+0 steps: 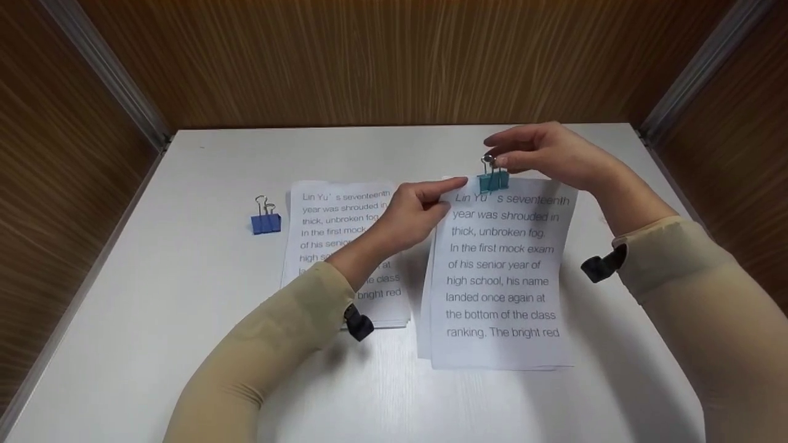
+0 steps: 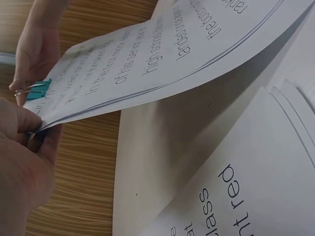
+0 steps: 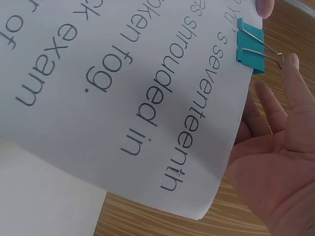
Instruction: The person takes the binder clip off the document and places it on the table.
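A teal binder clip (image 1: 493,181) sits on the top edge of a stack of printed sheets (image 1: 502,277), which is raised off the table at that end. My right hand (image 1: 554,154) is at the clip's wire handles, its thumb tip against one handle (image 3: 275,56) and the other fingers behind. My left hand (image 1: 412,215) pinches the stack's top left corner, with the thumb on the print in the left wrist view and the fingers (image 2: 49,145) underneath. Part of the right fingers is hidden behind the paper in the right wrist view.
A second stack of printed sheets (image 1: 345,191) lies on the white table (image 1: 215,166) to the left, partly under my left forearm. Left of it stands a blue binder clip (image 1: 266,224) with its handles up. Wood-grain panels (image 1: 394,61) enclose the table's back and sides.
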Motion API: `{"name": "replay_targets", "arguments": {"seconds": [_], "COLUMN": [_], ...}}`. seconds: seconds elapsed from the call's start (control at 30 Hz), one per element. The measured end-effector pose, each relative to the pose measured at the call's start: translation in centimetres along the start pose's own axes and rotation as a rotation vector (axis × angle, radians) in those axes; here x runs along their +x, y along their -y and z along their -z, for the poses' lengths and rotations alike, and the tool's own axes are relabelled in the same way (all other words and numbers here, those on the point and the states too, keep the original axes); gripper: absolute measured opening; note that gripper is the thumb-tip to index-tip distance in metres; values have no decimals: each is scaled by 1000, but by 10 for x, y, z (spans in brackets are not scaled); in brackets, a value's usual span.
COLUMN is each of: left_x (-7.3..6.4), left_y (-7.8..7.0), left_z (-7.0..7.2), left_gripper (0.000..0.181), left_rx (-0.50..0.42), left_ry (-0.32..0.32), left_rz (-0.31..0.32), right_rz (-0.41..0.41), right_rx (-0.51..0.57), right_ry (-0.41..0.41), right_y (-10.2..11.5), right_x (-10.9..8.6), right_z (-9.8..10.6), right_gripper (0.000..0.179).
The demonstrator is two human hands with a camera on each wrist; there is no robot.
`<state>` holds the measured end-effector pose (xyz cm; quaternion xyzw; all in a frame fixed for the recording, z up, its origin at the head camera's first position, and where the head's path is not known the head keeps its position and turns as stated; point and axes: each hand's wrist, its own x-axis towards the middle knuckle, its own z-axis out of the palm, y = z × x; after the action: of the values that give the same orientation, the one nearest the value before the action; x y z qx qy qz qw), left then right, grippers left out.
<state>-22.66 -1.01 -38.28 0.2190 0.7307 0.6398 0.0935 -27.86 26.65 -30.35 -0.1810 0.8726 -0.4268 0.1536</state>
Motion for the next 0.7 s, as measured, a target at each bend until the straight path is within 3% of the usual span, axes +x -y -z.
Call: {"name": "replay_targets", "arguments": {"seconds": [0.27,0.7], "left_x": [1,3], "left_y": [-1,-2], "left_z": [-3,-4], "left_gripper": [46,46], "left_rx": [-52,-34], "left_ry": [16,3], "left_rz": [0,-8], "right_rz": [40,134], "right_rx": [154,112], "right_ry": [9,-118], "right_y": [0,9], "right_x": [0,-6], "right_z": [-2,-9], "right_gripper": [45,28]}}
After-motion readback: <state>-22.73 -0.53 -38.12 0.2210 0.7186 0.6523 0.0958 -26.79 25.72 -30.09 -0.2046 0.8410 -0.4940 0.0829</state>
